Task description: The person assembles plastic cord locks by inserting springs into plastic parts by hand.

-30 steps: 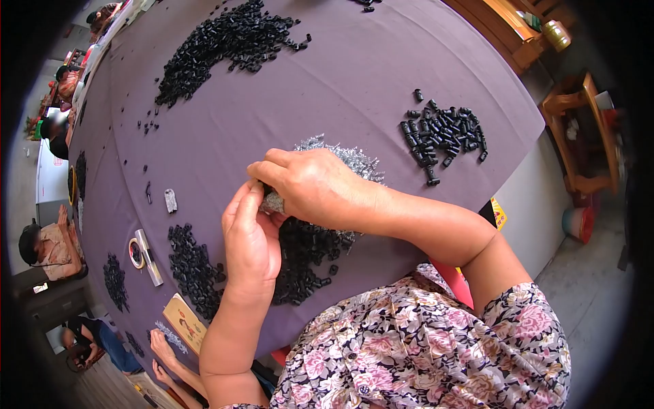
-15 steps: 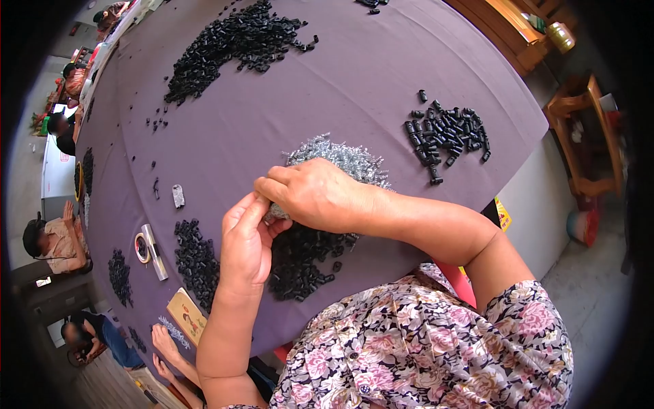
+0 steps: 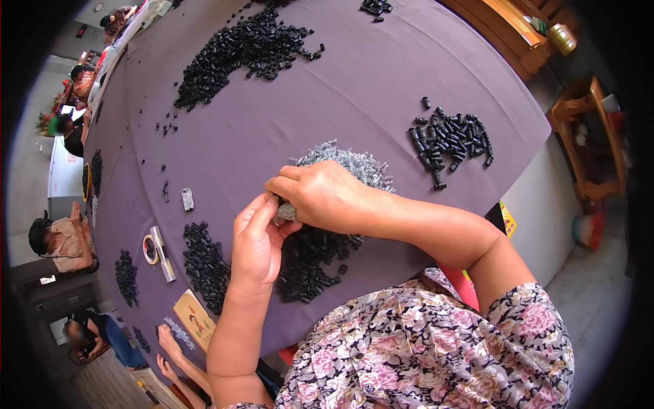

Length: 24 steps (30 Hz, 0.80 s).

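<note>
Grey piece (image 3: 286,212), mottled, rough-looking, partly hidden, held between the narrowly closed left hand (image 3: 257,247) and right hand (image 3: 327,195).

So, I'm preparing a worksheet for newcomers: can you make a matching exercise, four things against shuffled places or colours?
1. Coil heap
2. Tape ring
3. Tan booklet
4. Right hand

A. near another person's hands
B. meeting the left hand at a gray block
C. silvery
D. beside a shiny tube

1-C, 2-D, 3-A, 4-B
</note>
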Available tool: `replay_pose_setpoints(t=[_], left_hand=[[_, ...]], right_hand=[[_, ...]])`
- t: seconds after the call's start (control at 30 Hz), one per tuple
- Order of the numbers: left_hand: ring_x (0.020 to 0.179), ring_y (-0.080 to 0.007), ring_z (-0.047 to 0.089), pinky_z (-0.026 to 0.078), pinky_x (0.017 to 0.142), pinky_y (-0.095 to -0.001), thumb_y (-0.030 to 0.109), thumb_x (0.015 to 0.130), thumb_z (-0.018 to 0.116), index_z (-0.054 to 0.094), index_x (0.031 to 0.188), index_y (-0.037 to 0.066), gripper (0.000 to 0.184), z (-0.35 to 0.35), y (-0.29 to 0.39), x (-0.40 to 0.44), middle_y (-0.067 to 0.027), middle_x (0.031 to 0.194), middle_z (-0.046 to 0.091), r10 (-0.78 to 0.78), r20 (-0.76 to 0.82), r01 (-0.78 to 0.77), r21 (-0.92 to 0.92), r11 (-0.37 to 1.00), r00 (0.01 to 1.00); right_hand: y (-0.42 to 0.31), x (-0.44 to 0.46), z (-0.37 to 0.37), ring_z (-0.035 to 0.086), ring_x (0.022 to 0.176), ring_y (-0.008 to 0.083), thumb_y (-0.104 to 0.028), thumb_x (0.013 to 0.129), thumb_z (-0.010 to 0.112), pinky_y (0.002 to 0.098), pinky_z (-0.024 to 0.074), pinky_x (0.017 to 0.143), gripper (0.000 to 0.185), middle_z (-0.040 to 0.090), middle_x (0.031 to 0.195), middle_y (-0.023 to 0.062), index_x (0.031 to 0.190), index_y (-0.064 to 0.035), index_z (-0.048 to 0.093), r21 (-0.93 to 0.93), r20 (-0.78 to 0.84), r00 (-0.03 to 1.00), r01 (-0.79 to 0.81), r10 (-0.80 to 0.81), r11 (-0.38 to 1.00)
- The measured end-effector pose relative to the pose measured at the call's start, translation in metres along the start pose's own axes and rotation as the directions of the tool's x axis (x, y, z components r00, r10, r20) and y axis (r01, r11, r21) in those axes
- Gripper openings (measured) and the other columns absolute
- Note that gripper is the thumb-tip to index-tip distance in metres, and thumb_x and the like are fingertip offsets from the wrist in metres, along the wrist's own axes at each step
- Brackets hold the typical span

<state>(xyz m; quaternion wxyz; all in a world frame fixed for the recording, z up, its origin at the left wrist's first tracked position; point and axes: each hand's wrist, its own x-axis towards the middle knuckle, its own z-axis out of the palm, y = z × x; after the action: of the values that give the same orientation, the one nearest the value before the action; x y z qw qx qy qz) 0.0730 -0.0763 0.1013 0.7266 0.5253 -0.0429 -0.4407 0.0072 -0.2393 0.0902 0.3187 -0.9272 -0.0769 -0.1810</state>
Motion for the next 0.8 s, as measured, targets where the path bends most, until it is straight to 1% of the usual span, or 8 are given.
replay_pose_setpoints(t=[0.1, 0.2, 0.3, 0.4, 0.5, 0.6, 0.7, 0.8], left_hand=[[0.089, -0.0116, 0.065, 0.055, 0.077, -0.0291, 0.023, 0.105, 0.050, 0.066, 0.114, 0.003, 0.027, -0.004, -0.001, 0.003, -0.0039, 0.101, 0.069, -0.028, 0.022, 0.027, 0.034, 0.999, 0.999], [0.088, -0.0116, 0.066, 0.055, 0.076, -0.0287, 0.023, 0.105, 0.051, 0.066, 0.113, 0.003, 0.026, -0.010, 0.001, 0.001, -0.0039, 0.100, 0.069, -0.061, 0.036, 0.059, 0.065, 0.996, 0.997], [0.091, -0.0137, 0.065, 0.056, 0.076, -0.0292, 0.021, 0.104, 0.049, 0.064, 0.119, 0.002, 0.029, -0.016, 0.000, 0.001, -0.0057, 0.105, 0.069, -0.074, 0.049, 0.070, 0.074, 0.995, 0.996], [0.087, -0.0113, 0.066, 0.055, 0.075, -0.0280, 0.023, 0.105, 0.051, 0.066, 0.113, 0.004, 0.025, -0.012, -0.003, 0.000, -0.0034, 0.101, 0.070, -0.058, 0.020, 0.057, 0.017, 0.998, 0.998], [0.086, -0.0106, 0.065, 0.055, 0.075, -0.0278, 0.023, 0.105, 0.052, 0.066, 0.115, 0.004, 0.026, -0.009, -0.007, 0.000, -0.0029, 0.101, 0.069, -0.018, 0.008, 0.018, 0.000, 1.000, 1.000], [0.086, -0.0099, 0.065, 0.054, 0.075, -0.0273, 0.022, 0.105, 0.052, 0.067, 0.114, 0.004, 0.025, -0.006, -0.005, -0.001, -0.0024, 0.101, 0.069, 0.005, -0.008, -0.004, 0.018, 1.000, 1.000], [0.087, -0.0095, 0.065, 0.053, 0.077, -0.0267, 0.023, 0.105, 0.052, 0.067, 0.112, 0.004, 0.026, -0.005, -0.006, -0.002, -0.0025, 0.101, 0.070, 0.045, -0.013, -0.043, 0.124, 0.991, 0.999], [0.086, -0.0102, 0.066, 0.053, 0.077, -0.0261, 0.024, 0.105, 0.052, 0.068, 0.111, 0.003, 0.027, -0.003, -0.001, -0.004, -0.0034, 0.100, 0.071, 0.024, -0.029, -0.018, 0.194, 0.981, 0.999]], right_hand=[[0.002, -0.001, 0.002, 0.070, 0.075, 0.0291, -0.008, 0.068, 0.075, 0.0391, 0.0574, 0.063, 0.041, 0.065, 0.086, 0.0098, 0.107, -0.0012, 0.065, -0.045, 0.014, 0.999, 0.042, -0.041, 0.998], [0.002, -0.001, 0.004, 0.070, 0.076, 0.0293, -0.008, 0.068, 0.075, 0.0391, 0.0573, 0.064, 0.041, 0.065, 0.085, 0.0100, 0.107, -0.0009, 0.064, -0.062, 0.071, 0.995, 0.070, -0.066, 0.996], [0.000, -0.001, 0.000, 0.070, 0.076, 0.0296, -0.007, 0.068, 0.074, 0.0393, 0.0573, 0.064, 0.044, 0.065, 0.086, 0.0104, 0.110, -0.0004, 0.064, -0.017, 0.091, 0.993, 0.074, -0.073, 0.997], [0.001, -0.002, 0.003, 0.070, 0.077, 0.0296, -0.007, 0.067, 0.075, 0.0393, 0.0573, 0.064, 0.045, 0.066, 0.088, 0.0106, 0.111, -0.0002, 0.064, -0.005, 0.070, 0.996, 0.064, -0.064, 0.998], [0.001, -0.001, 0.004, 0.070, 0.077, 0.0298, -0.007, 0.067, 0.075, 0.0394, 0.0573, 0.064, 0.044, 0.067, 0.088, 0.0105, 0.110, 0.0000, 0.066, 0.021, 0.059, 0.997, 0.038, -0.039, 0.999], [-0.002, -0.001, 0.004, 0.070, 0.077, 0.0298, -0.008, 0.068, 0.075, 0.0393, 0.0574, 0.064, 0.040, 0.067, 0.086, 0.0101, 0.107, -0.0003, 0.067, 0.048, 0.004, 1.000, 0.018, -0.018, 0.999], [-0.004, -0.001, 0.002, 0.070, 0.077, 0.0294, -0.008, 0.069, 0.076, 0.0391, 0.0573, 0.064, 0.038, 0.066, 0.086, 0.0101, 0.105, -0.0003, 0.067, 0.024, 0.011, 1.000, -0.004, 0.004, 1.000], [-0.002, -0.001, 0.002, 0.071, 0.078, 0.0288, -0.009, 0.069, 0.076, 0.0389, 0.0574, 0.064, 0.040, 0.066, 0.087, 0.0102, 0.107, -0.0004, 0.066, -0.032, 0.043, 0.998, 0.039, -0.038, 0.999]])
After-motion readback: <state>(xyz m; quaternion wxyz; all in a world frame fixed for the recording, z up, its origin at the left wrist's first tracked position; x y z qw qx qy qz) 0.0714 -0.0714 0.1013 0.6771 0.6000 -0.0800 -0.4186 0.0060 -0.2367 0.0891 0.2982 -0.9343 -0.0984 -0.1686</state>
